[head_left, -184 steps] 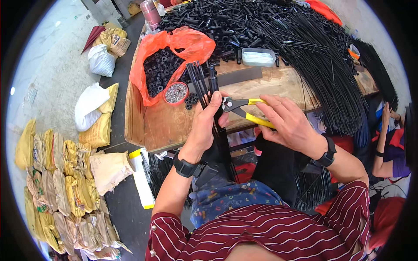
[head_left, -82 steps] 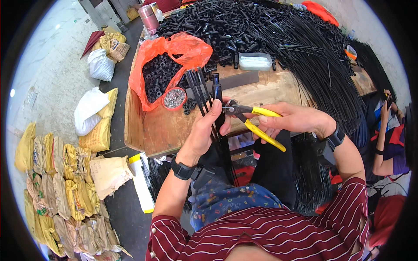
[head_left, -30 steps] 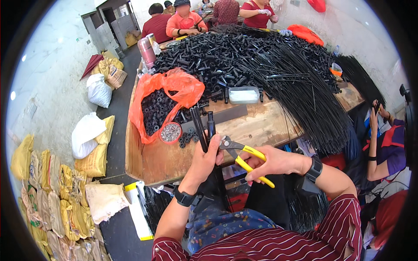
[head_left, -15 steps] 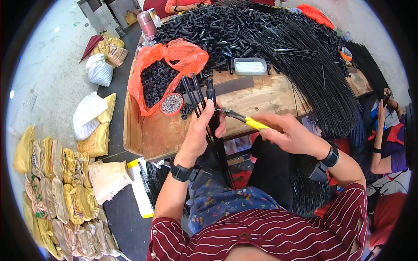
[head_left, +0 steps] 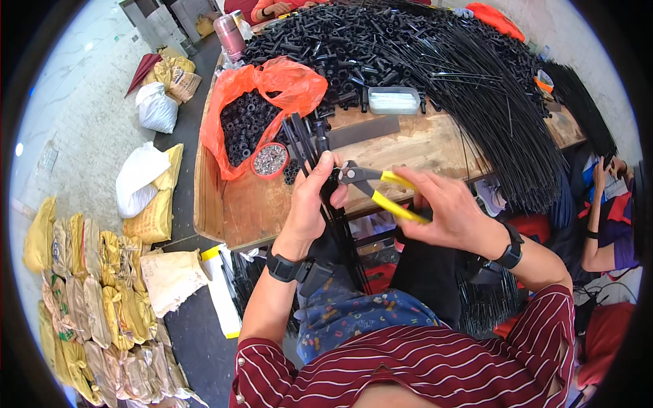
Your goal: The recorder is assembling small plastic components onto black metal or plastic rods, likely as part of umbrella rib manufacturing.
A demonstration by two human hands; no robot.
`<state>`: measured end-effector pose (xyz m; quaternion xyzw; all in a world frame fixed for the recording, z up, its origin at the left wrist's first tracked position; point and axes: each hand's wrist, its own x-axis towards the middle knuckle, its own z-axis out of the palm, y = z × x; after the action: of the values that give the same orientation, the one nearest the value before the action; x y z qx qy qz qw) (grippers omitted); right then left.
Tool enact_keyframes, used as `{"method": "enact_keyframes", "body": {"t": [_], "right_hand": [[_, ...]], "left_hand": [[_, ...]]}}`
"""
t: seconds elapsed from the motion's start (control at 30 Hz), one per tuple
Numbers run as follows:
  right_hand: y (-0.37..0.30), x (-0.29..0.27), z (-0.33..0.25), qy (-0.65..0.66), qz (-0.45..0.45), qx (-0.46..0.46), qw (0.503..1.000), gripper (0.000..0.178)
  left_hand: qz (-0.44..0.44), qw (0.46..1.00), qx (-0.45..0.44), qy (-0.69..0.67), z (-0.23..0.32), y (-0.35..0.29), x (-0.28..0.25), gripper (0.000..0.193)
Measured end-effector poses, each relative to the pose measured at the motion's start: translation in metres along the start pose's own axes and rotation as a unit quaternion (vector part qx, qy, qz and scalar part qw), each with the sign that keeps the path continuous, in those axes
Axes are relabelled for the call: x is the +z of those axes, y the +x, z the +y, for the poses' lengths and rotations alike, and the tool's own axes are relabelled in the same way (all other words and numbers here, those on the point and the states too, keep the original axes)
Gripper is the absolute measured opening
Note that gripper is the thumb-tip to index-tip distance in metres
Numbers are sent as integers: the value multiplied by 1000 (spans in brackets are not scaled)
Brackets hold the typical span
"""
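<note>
While the left hand (head_left: 314, 197) grips a bundle of black rods (head_left: 320, 153) in a closed fist, the right hand (head_left: 445, 212) squeezes yellow-handled pliers (head_left: 371, 185) against them

A wooden table (head_left: 422, 146) bears black rods (head_left: 503, 102), an orange bag (head_left: 272, 88) beside them, and a clear box (head_left: 393, 100).

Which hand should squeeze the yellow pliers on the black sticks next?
Probably the right hand: it already grips the yellow-handled pliers, whose nose is at the black rods. The left hand is wrapped around those rods.
</note>
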<state>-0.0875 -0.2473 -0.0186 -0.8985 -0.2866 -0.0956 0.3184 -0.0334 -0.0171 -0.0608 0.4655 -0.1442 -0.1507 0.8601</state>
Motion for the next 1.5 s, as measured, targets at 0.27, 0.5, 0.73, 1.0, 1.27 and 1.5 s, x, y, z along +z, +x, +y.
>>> {"method": "enact_keyframes", "body": {"t": [0.27,0.5,0.73,1.0,1.27,1.5], "right_hand": [[0,-7,9,511,-186,287,788,44],[2,3,5,18,2,-8,1000,63],[1,6,20,-7,66,-80,995,49],[3,1,3,425,-218,252,842,54],[9,3,22,-177,141,-180,957,60],[-5,8,16,492,-142,247,823,44]], "left_hand": [[-3,1000,4,-8,-1,0,-3,31],[32,999,0,20,1,1,-2,31],[19,1000,1,18,0,3,-8,33],[47,999,-7,23,-1,5,2,33],[72,997,0,42,0,5,0,35],[27,999,-11,41,-2,3,-5,37]]}}
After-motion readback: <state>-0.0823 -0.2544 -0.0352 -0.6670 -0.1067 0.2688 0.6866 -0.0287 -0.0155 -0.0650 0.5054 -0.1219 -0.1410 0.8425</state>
